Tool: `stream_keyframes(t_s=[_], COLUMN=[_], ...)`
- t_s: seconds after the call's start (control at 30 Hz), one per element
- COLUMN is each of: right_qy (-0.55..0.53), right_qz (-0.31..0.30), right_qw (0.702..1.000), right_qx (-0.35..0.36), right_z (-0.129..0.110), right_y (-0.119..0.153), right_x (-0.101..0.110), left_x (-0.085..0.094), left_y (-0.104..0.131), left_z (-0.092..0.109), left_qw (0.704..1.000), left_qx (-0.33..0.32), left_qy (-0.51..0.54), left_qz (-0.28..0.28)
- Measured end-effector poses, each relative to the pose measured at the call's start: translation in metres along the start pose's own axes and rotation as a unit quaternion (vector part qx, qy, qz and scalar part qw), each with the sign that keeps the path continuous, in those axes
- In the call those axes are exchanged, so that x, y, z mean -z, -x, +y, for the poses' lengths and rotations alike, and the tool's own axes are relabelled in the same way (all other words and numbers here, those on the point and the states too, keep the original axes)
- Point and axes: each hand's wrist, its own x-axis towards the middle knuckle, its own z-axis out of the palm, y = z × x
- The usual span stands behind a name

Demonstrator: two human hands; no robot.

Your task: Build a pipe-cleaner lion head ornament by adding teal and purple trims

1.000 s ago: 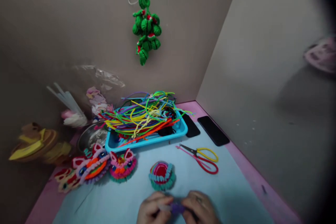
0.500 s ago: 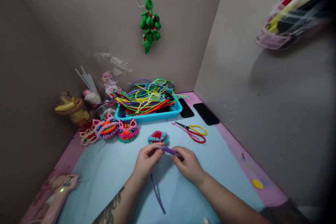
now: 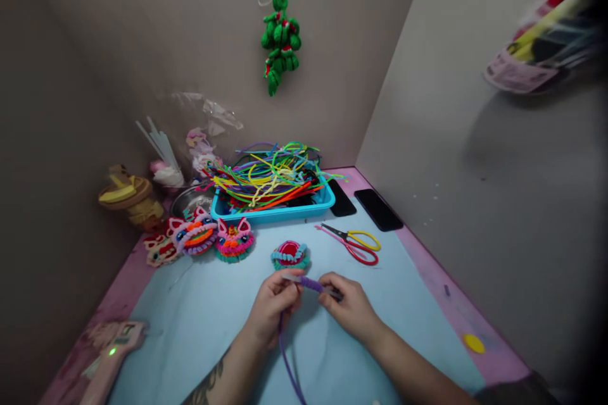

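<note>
Purple stem (image 3: 311,285), one, coils round a thin rod (image 3: 291,278) between left hand (image 3: 274,304) and right hand (image 3: 349,305), fingers (image 3: 327,299) pinching near its ends, tail cut off below. Bare table (image 3: 408,310) flanks them; beyond lie one teal piece (image 3: 291,256), one scissors (image 3: 350,240), three animal heads (image 3: 234,243), a tray (image 3: 275,216) of uncountable stems (image 3: 266,185), and two phones (image 3: 379,209), one partly hidden.

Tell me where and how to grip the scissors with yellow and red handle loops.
Best gripped by the yellow loop and red loop together, probably from the near right: the scissors lie flat with loops toward that side and dark blades pointing away, far left.
</note>
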Motion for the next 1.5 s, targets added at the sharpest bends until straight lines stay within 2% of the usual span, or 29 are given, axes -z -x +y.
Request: stream_keyframes(t_s=[0.1,0.17,0.23,0.33,0.4,0.5,0.57,0.63,0.7,0.77,1.0,1.1,1.2,1.27,1.37,1.43,1.5], right_qy=[-0.005,-0.006,0.006,0.108,0.181,0.179,0.15,0.139,0.143,0.123,0.043,0.004,-0.014,0.012,0.091,0.132,0.151], right_qz=[-0.004,-0.032,-0.098,-0.226,-0.295,-0.402,-0.435,-0.439,-0.411,-0.371,-0.288,-0.208,-0.095,-0.006,0.091,0.132,0.14], right_qw=[1.0,0.999,0.995,0.968,0.935,0.884,0.87,0.868,0.881,0.904,0.948,0.971,0.99,0.992,0.973,0.956,0.945], right_qx=[0.008,0.012,0.006,0.029,0.072,0.157,0.18,0.186,0.185,0.171,0.132,0.117,0.108,0.122,0.191,0.225,0.253], right_z=[-0.004,-0.013,-0.029,-0.06,-0.079,-0.098,-0.101,-0.099,-0.093,-0.086,-0.071,-0.067,-0.056,-0.044,-0.022,-0.009,0.0], right_y=[-0.002,-0.005,-0.011,-0.035,-0.064,-0.115,-0.141,-0.153,-0.154,-0.149,-0.132,-0.115,-0.089,-0.074,-0.063,-0.065,-0.07], right_x=[0.002,0.008,0.018,0.036,0.044,0.046,0.039,0.03,0.02,0.013,0.003,0.004,0.004,0.002,0.001,0.003,0.006], left_x=[-0.002,-0.003,-0.003,0.001,0.008,0.023,0.034,0.043,0.048,0.05,0.032,0.024,0.018,0.015,0.012,0.013,0.016], left_y=[-0.001,-0.002,-0.003,-0.004,-0.002,0.003,0.005,0.004,0.0,-0.005,-0.005,-0.002,-0.003,-0.006,-0.009,-0.011,-0.012], left_z=[0.004,0.01,0.017,0.03,0.038,0.049,0.054,0.059,0.063,0.067,0.07,0.065,0.058,0.051,0.039,0.03,0.023], left_qw=[0.998,0.993,0.978,0.95,0.925,0.868,0.822,0.788,0.772,0.771,0.808,0.828,0.855,0.873,0.894,0.903,0.906], left_qx=[-0.011,-0.027,-0.042,-0.078,-0.112,-0.18,-0.235,-0.279,-0.302,-0.296,-0.284,-0.283,-0.261,-0.241,-0.213,-0.196,-0.182], left_qy=[-0.051,-0.113,-0.194,-0.292,-0.348,-0.42,-0.461,-0.491,-0.505,-0.506,-0.43,-0.395,-0.369,-0.362,-0.349,-0.348,-0.35], left_qz=[0.017,0.036,0.057,0.077,0.102,0.194,0.237,0.244,0.241,0.25,0.284,0.281,0.256,0.22,0.182,0.16,0.155])
